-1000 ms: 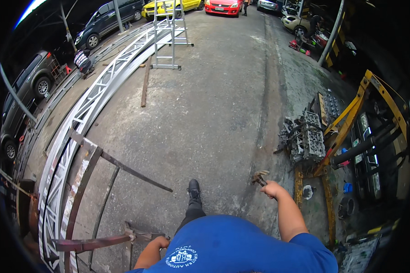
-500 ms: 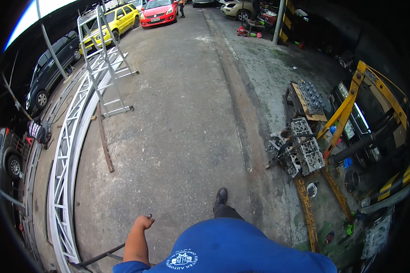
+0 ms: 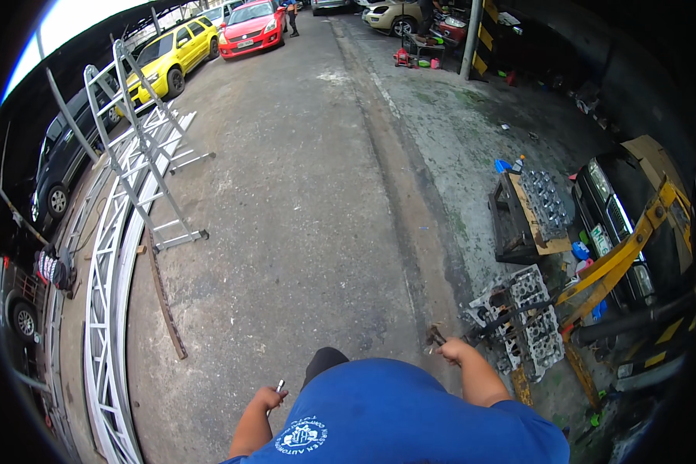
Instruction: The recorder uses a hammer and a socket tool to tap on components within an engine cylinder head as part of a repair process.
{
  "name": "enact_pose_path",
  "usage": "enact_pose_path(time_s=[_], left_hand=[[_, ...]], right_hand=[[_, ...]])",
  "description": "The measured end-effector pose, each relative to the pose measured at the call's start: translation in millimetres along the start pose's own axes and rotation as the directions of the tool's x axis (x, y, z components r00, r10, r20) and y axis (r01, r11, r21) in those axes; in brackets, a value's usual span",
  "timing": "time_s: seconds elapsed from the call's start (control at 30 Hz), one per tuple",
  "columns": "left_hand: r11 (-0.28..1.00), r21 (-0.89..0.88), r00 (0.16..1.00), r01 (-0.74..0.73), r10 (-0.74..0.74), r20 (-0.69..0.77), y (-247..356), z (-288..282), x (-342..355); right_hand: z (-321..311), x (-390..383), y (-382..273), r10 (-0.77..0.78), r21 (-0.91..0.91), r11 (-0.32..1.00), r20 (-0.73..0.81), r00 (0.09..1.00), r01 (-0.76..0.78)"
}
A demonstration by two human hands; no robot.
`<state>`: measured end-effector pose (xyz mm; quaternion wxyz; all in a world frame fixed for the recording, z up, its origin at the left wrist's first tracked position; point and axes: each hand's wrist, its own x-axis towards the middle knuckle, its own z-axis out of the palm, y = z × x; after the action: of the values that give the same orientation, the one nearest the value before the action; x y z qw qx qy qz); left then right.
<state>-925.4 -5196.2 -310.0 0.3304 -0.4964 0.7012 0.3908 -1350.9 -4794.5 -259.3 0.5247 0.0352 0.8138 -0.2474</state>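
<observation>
Gripping a hammer (image 3: 436,336) in the right hand (image 3: 454,352) and a slim metal tool (image 3: 281,384) in the left hand (image 3: 269,398), a person in a blue shirt (image 3: 417,417) is seen from above on a grey driveway (image 3: 301,232). The right hand is closed around the hammer's handle; the dark head juts out to the left of the fist, clear of the ground. The left hand is curled closed too, with the tool's shiny tip poking up past the fingers, low on the left and near the body. Part of 1 dark trouser leg shows in front of the shirt. Just beyond the right forearm lie metal engine parts (image 3: 545,325), next to a yellow hoist (image 3: 622,263). Farther up on the right, a cylinder head (image 3: 545,203) rests on a low bench (image 3: 510,232), with a black car (image 3: 607,209) beside it. Along the left runs a long white truss (image 3: 100,325), with a silver ladder (image 3: 160,189) standing near its far end and a brown bar (image 3: 162,301) lying on the ground. Another person (image 3: 54,268) is low down at the far left. In the distance are a yellow car (image 3: 174,54) and a red car (image 3: 250,37), with 1 person (image 3: 291,15) standing beside the red car.
</observation>
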Motion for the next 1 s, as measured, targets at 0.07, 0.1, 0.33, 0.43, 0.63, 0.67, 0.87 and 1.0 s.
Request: enact_pose_path(time_s=[0.07,0.1,0.33,0.43,0.63,0.67,0.87,1.0], left_hand=[[1.0,-0.002,0.999,0.002,-0.002,0.038,30,-24,25],[1.0,0.009,0.997,-0.001,0.001,0.073,43,-37,41],[0.907,0.384,0.951,-0.175,0.055,0.303,160,-206,181],[0.822,0.501,0.925,-0.272,0.08,0.371,254,-276,233],[0.824,0.541,0.983,-0.168,0.103,0.149,407,-409,330],[0.841,0.511,0.983,-0.181,0.162,0.082,446,-429,342],[0.923,0.256,0.947,-0.287,0.315,-0.071,642,-456,375],[0.777,0.373,0.854,-0.507,0.513,0.09,726,-437,379]], right_hand=[[-45,1,-87,-0.145,0.039,0.988,-0.109,0.983,0.15],[-63,22,-107,-0.141,0.086,0.983,-0.191,0.971,0.16],[-105,97,-200,-0.05,0.142,0.987,-0.205,0.978,0.08],[-84,126,-178,0.276,-0.112,0.951,-0.121,0.953,-0.289],[-7,135,-74,0.507,-0.183,0.858,0.164,0.846,-0.479],[13,142,-78,0.511,-0.135,0.859,0.176,0.841,-0.494],[11,212,-78,0.507,0.081,0.842,0.223,0.833,-0.534],[-95,297,-130,0.484,0.213,0.818,0.243,0.84,-0.534]])
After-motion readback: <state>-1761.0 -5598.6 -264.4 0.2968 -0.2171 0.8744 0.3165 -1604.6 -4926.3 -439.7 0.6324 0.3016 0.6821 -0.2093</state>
